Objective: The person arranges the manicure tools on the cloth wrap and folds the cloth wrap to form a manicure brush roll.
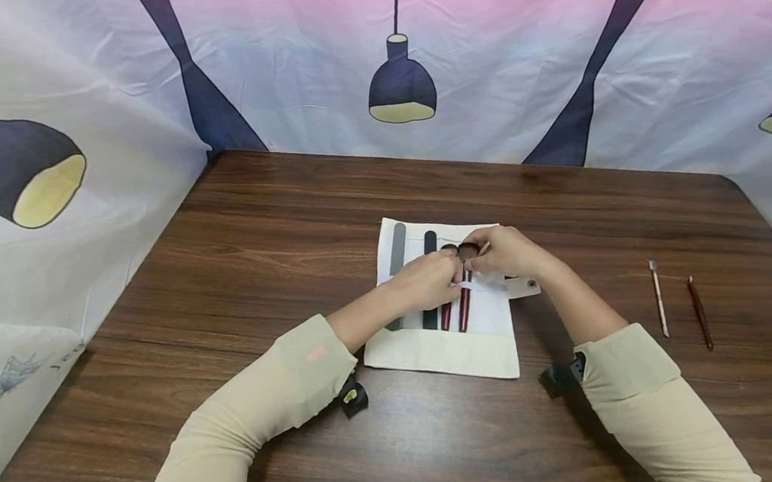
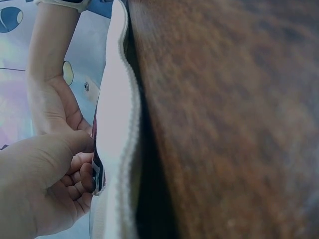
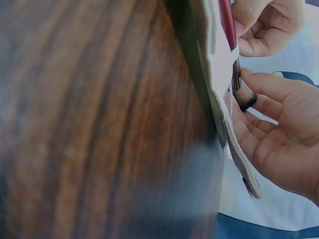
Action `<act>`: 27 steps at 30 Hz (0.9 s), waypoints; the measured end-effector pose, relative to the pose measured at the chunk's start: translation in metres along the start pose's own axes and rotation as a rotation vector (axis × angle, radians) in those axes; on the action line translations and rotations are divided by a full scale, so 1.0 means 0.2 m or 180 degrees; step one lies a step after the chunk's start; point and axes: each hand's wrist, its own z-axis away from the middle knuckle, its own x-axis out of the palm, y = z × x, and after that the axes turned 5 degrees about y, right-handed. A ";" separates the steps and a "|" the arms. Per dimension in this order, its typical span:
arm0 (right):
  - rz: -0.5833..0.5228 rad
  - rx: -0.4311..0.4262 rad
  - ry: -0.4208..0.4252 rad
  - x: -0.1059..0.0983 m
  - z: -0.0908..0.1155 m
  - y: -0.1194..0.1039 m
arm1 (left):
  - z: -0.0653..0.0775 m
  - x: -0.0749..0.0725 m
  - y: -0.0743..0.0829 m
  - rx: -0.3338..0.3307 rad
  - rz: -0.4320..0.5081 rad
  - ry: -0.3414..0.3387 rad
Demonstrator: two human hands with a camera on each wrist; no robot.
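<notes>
A cream cloth roll-up case (image 1: 443, 356) lies unfolded on the table. In it lie a grey nail file (image 1: 397, 249), a black nail file (image 1: 430, 242) and two makeup brushes with red handles, the left one (image 1: 446, 318) and the right one (image 1: 464, 312). My right hand (image 1: 506, 252) holds the right brush just below its dark-tipped bristles (image 3: 245, 97), thumb on the ferrule. My left hand (image 1: 430, 279) pinches the white elastic band (image 1: 481, 286) that crosses the brush handles. Its fingers partly hide the left brush and the black file.
To the right on the wooden table (image 1: 598, 254) lie a thin tool with a flat metal tip (image 1: 659, 299) and a slim reddish-brown tool (image 1: 700, 313). A strap with a snap (image 1: 526, 287) sticks out from the case's right side. Printed cloth walls (image 1: 318, 72) border the table.
</notes>
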 end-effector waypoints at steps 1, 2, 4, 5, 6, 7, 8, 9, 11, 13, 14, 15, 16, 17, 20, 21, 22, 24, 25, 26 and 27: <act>0.0012 -0.0014 0.0009 0.00 0.00 0.00 | 0.00 0.00 0.00 0.0000 0.0004 0.0004; 0.0038 -0.0032 0.0045 0.00 0.00 0.00 | 0.00 0.00 0.00 -0.0001 -0.0002 0.0013; 0.0075 -0.0068 0.0142 0.00 0.01 0.00 | 0.00 0.00 0.00 -0.0009 0.0014 0.0021; 0.0089 -0.0066 0.0199 -0.01 0.01 0.00 | 0.00 0.00 0.00 -0.0014 0.0025 0.0021; 0.0094 -0.0056 0.0261 -0.01 0.02 0.00 | 0.00 0.00 0.00 -0.0019 0.0035 0.0023; 0.0107 -0.0051 0.0327 -0.02 0.03 0.00 | 0.00 0.00 0.00 -0.0030 0.0047 0.0024; 0.0132 -0.0046 0.0387 -0.04 0.04 0.00 | 0.00 0.00 0.00 -0.0037 0.0042 0.0024; 0.0142 -0.0026 0.0429 -0.05 0.05 0.01 | 0.00 0.00 0.01 -0.0045 0.0052 0.0026; 0.0189 0.0001 0.0494 -0.08 0.09 0.03 | 0.00 0.00 0.01 -0.0056 0.0064 0.0032; 0.0265 -0.0013 0.0566 -0.11 0.13 0.06 | 0.00 0.00 0.01 -0.0061 0.0067 0.0049; 0.0295 -0.0022 0.0593 -0.13 0.16 0.08 | 0.00 0.01 0.01 -0.0057 0.0075 0.0061; 0.0314 -0.0024 0.0620 -0.14 0.20 0.10 | 0.00 0.01 0.01 -0.0051 0.0090 0.0074; 0.0351 -0.0028 0.0647 -0.16 0.23 0.12 | 0.00 0.01 0.01 -0.0043 0.0102 0.0084; 0.0386 -0.0024 0.0675 -0.17 0.26 0.14 | 0.01 0.01 0.01 -0.0034 0.0104 0.0093; 0.0450 0.0046 0.0727 -0.22 0.36 0.21 | 0.01 0.01 0.01 -0.0012 0.0110 0.0109; 0.0479 0.0096 0.0752 -0.24 0.39 0.23 | 0.01 0.01 0.01 -0.0011 0.0107 0.0106; 0.0492 0.0156 0.0762 -0.25 0.42 0.26 | 0.01 0.01 0.01 -0.0011 0.0106 0.0104; 0.0503 0.0302 0.0771 -0.29 0.48 0.30 | 0.01 0.01 0.01 -0.0011 0.0106 0.0101; 0.0524 0.0381 0.0775 -0.30 0.51 0.33 | 0.01 0.01 0.01 -0.0011 0.0109 0.0103; 0.0551 0.0468 0.0775 -0.32 0.53 0.35 | 0.01 0.01 0.01 -0.0011 0.0104 0.0103; 0.0581 0.0548 0.0778 -0.33 0.56 0.38 | 0.01 0.01 0.01 -0.0006 0.0098 0.0104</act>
